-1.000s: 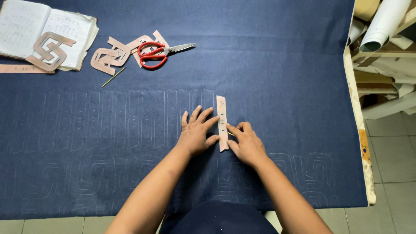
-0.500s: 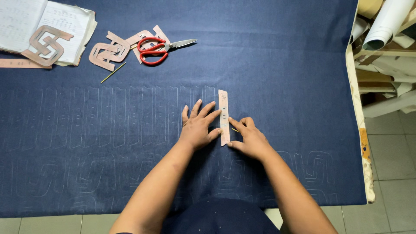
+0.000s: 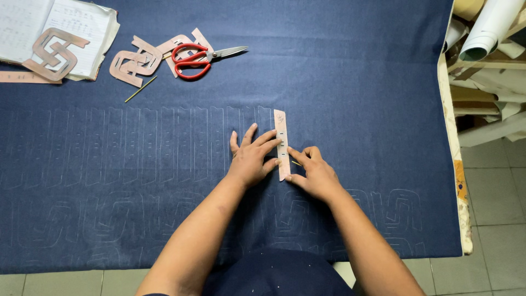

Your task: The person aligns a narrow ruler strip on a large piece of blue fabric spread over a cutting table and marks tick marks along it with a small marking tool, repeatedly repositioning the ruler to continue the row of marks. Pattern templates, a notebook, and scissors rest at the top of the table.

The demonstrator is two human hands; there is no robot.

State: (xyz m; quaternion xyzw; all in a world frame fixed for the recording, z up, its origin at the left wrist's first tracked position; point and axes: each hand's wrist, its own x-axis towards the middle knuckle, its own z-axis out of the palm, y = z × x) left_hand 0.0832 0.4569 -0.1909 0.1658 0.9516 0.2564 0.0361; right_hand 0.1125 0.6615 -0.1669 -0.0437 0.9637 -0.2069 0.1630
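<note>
Presently, left hand (image 3: 253, 159) lies spread, fingertips pressing the strip (image 3: 281, 143) onto the cloth (image 3: 356, 98); right hand (image 3: 313, 176) pinches a thin marker beside it.

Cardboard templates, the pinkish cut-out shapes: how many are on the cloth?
About 5: a strip template under both hands, an interlocked one on the notebook, overlapping cut-outs by the scissors, and a strip far left; more may be hidden.

No packages, labels, signs, screens.
</note>
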